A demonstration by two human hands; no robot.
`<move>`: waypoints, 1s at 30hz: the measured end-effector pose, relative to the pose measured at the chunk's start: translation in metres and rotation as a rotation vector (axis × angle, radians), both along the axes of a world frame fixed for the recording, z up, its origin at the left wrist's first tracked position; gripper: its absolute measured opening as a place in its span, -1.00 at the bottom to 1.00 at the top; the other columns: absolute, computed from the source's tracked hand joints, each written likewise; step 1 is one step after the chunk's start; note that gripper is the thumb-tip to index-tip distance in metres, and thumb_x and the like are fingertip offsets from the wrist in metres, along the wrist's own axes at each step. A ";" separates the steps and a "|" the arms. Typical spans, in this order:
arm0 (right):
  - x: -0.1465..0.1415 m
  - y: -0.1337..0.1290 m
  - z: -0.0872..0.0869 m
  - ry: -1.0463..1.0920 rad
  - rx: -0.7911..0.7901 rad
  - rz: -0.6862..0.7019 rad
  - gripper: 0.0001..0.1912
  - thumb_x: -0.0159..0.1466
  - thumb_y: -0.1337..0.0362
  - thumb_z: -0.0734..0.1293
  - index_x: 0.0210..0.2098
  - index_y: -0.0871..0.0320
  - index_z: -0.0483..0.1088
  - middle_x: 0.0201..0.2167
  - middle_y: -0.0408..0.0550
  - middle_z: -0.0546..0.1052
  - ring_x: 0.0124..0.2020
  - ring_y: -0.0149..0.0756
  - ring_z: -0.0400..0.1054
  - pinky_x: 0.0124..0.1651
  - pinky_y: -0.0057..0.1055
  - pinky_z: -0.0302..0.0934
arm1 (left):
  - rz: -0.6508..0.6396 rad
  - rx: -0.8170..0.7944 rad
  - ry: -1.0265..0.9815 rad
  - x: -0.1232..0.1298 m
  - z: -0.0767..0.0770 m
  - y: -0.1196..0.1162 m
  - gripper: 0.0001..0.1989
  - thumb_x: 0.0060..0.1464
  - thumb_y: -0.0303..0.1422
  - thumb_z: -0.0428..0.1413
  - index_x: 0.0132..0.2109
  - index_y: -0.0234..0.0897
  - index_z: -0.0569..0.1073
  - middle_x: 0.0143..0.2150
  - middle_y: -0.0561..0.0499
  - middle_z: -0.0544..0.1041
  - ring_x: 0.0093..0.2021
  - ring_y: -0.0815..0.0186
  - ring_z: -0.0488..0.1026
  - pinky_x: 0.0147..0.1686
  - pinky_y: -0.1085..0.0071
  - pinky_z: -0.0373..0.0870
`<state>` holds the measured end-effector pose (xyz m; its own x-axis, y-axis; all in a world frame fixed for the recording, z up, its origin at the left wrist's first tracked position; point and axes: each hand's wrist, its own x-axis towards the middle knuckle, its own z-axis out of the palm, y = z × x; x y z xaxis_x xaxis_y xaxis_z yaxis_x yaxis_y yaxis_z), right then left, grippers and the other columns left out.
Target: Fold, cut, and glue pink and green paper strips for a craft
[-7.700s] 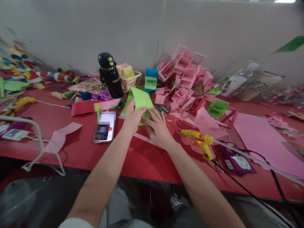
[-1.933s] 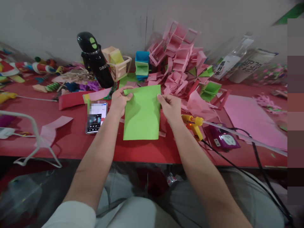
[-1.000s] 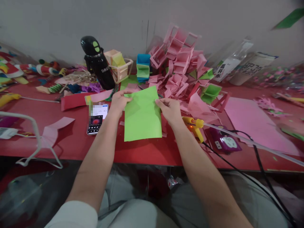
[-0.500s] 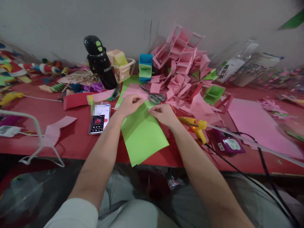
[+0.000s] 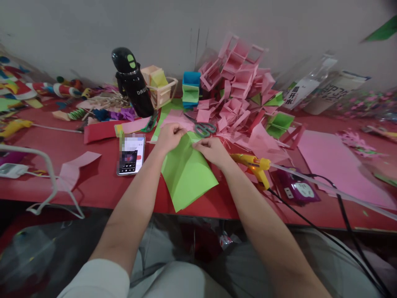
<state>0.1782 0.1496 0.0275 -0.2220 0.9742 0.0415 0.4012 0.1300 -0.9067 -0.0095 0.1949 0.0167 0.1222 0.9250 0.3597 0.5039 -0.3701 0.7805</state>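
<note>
I have left hand (image 5: pixel 169 137) and right hand (image 5: pixel 212 150) pinched, thumb to fingers, on the far end of the green paper (image 5: pixel 192 176), over the red table (image 5: pixel 99 184), near the scissors (image 5: pixel 199 125).

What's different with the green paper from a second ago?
The green paper has turned, so one corner points toward the person. The left hand and right hand let go of its side edges, moved closer together and now pinch its far end. The scissors, mostly hidden before, show clearly. The phone, black bottle and yellow glue gun stayed put.
</note>
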 end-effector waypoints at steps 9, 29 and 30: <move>0.004 0.002 -0.004 -0.068 0.004 0.037 -0.72 0.13 0.13 0.27 -0.56 0.19 0.43 -0.63 -0.21 0.28 -0.53 -0.40 0.14 -0.45 -0.41 0.01 | 0.122 0.004 0.034 -0.003 -0.002 0.003 -0.82 0.17 -0.32 0.13 -0.36 -0.29 0.53 -0.39 -0.02 0.56 -0.38 0.27 0.43 -0.31 0.36 0.29; 0.011 -0.001 0.005 -0.178 -0.011 0.124 -0.74 0.24 0.14 0.22 -0.49 0.15 0.34 -0.59 -0.22 0.25 -0.52 -0.40 0.10 -0.45 -0.39 -0.04 | 0.340 -0.024 0.091 -0.024 0.002 0.005 -0.83 0.20 -0.31 0.10 -0.35 -0.25 0.46 -0.34 -0.04 0.56 -0.31 0.22 0.45 -0.18 0.30 0.34; 0.012 -0.001 0.004 -0.160 -0.013 0.124 -0.74 0.23 0.14 0.23 -0.50 0.15 0.34 -0.59 -0.22 0.24 -0.53 -0.40 0.10 -0.45 -0.40 -0.04 | 0.362 -0.033 0.089 -0.027 0.003 0.005 -0.83 0.20 -0.31 0.10 -0.36 -0.25 0.44 -0.34 -0.04 0.55 -0.30 0.21 0.45 -0.16 0.29 0.34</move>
<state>0.1898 0.1487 0.0317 -0.3430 0.9392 -0.0169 0.5222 0.1757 -0.8345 -0.0362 0.1997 0.0193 -0.1853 0.9250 0.3316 0.6638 -0.1309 0.7364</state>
